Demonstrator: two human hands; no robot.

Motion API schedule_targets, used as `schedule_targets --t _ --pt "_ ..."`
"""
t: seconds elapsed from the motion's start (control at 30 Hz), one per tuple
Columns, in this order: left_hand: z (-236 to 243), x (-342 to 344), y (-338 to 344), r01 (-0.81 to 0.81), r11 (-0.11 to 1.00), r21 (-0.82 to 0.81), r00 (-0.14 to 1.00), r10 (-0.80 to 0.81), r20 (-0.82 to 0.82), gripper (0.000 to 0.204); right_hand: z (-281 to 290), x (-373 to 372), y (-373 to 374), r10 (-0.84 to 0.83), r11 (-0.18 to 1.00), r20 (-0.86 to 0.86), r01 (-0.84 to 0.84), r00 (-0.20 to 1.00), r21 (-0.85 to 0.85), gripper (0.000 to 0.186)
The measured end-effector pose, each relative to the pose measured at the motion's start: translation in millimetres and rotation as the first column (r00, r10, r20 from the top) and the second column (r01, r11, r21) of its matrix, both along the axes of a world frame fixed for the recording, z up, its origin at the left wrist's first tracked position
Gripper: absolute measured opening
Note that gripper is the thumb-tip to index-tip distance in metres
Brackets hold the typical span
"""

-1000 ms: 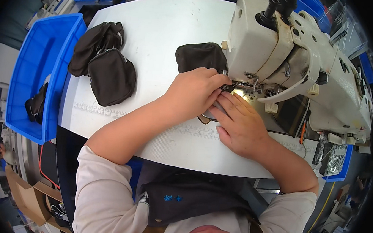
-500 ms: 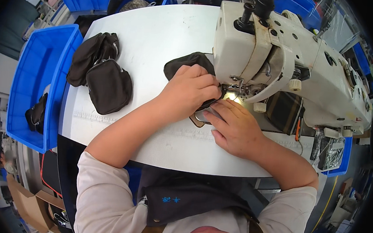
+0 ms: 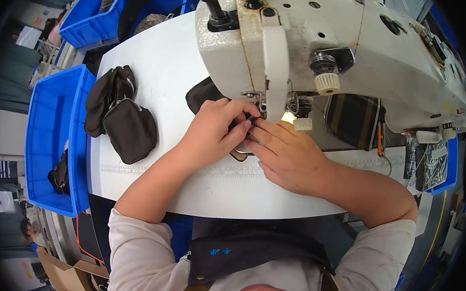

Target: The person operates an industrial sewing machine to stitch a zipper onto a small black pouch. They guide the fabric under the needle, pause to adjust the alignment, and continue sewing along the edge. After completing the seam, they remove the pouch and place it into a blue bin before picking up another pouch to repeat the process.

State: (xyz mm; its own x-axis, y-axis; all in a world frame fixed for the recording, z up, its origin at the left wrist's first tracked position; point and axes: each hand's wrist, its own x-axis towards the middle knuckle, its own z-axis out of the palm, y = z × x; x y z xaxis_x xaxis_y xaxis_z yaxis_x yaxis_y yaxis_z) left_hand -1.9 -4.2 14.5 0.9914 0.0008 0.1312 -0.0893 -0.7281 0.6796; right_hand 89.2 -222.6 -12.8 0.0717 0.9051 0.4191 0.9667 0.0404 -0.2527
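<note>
My left hand (image 3: 214, 129) is closed, thumb and fingertips pinching the zippered edge of a black fabric pouch (image 3: 198, 91) beside the lit foot of a white sewing machine (image 3: 228, 56). Part of the pouch is hidden behind the machine head and my fingers. My right hand (image 3: 287, 161) lies open just right of it, long fingers stretched flat with tips on the work near the foot. Two more dark pouches (image 3: 129, 129) lie stacked at the table's left.
Blue bins stand left (image 3: 42, 132), behind (image 3: 85, 11) and right (image 3: 447, 166) of the white table (image 3: 224, 199). Right of my hands are a dark striped piece (image 3: 348, 118), orange-handled scissors (image 3: 379, 135) and plastic packets (image 3: 426, 164). A co-worker (image 3: 35, 237) shows at far left.
The view has shifted, so the machine head looms larger and further left. My left fingers have shifted, the thumb now showing in a pinch at the pouch's zippered edge.
</note>
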Motion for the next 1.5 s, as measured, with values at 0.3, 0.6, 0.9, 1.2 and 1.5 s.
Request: schedule_targets --t 0.3,0.6,0.9,1.2,1.5 --pt "-9.7 10.0 -13.9 -0.162 0.840 0.518 0.933 -0.041 0.357 0.031 -2.4 0.1 0.4 0.002 1.000 0.014 -0.003 1.000 0.022 0.046" --pt "-8.0 14.9 -1.3 0.025 0.905 0.425 0.922 -0.186 0.340 0.024 0.0 -1.8 1.1 -0.011 1.000 0.020 0.011 1.000 -0.010 0.048" --pt "-5.9 13.0 9.5 0.133 0.941 0.310 0.953 -0.207 0.222 0.026 5.4 -5.1 -0.8 -0.042 0.993 0.082 0.051 0.996 -0.103 0.049" --pt "-12.2 7.4 3.9 0.079 0.958 0.277 0.971 -0.138 0.197 0.023 2.2 -3.6 0.2 -0.063 0.995 0.100 0.070 0.993 -0.067 0.046" --pt "-12.3 5.4 -11.3 -0.015 0.950 0.311 0.974 -0.057 0.221 0.024 5.9 2.8 2.3 -0.039 0.999 0.123 0.042 0.992 -0.019 0.040"
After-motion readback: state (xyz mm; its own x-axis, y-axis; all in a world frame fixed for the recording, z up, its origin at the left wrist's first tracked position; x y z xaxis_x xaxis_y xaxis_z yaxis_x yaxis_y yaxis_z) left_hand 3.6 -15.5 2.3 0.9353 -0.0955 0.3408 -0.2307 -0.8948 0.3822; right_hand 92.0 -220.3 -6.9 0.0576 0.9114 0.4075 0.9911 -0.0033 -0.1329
